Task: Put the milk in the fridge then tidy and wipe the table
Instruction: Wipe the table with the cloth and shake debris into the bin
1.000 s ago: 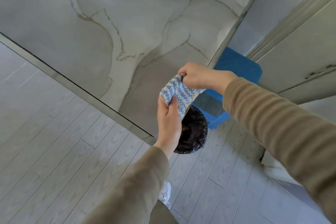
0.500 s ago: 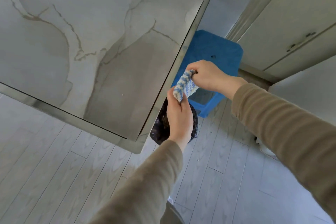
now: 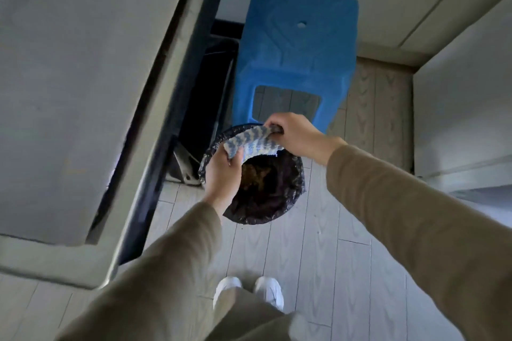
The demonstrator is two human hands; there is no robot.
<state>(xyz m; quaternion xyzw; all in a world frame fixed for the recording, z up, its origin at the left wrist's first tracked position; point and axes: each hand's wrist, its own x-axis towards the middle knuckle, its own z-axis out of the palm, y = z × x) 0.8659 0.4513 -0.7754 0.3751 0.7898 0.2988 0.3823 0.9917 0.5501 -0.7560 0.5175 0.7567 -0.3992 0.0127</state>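
Observation:
A blue-and-white striped cloth [image 3: 250,144] is stretched between my two hands above a round bin with a black liner [image 3: 266,196]. My left hand [image 3: 223,174] pinches the cloth's near left end. My right hand [image 3: 293,135] grips its far right end. Brown scraps lie in the bottom of the bin. The marble table [image 3: 69,91] fills the left of the view, its edge just left of the bin. No milk is in view.
A blue plastic stool [image 3: 299,44] stands just beyond the bin. A dark table leg [image 3: 205,97] and its metal foot sit left of the bin. Pale cabinets [image 3: 457,63] line the right. My white shoes [image 3: 249,291] stand on the grey plank floor.
My view has swung down and right from the tabletop to the floor. Both hands have carried the cloth off the table's edge to above the bin, spreading it wider.

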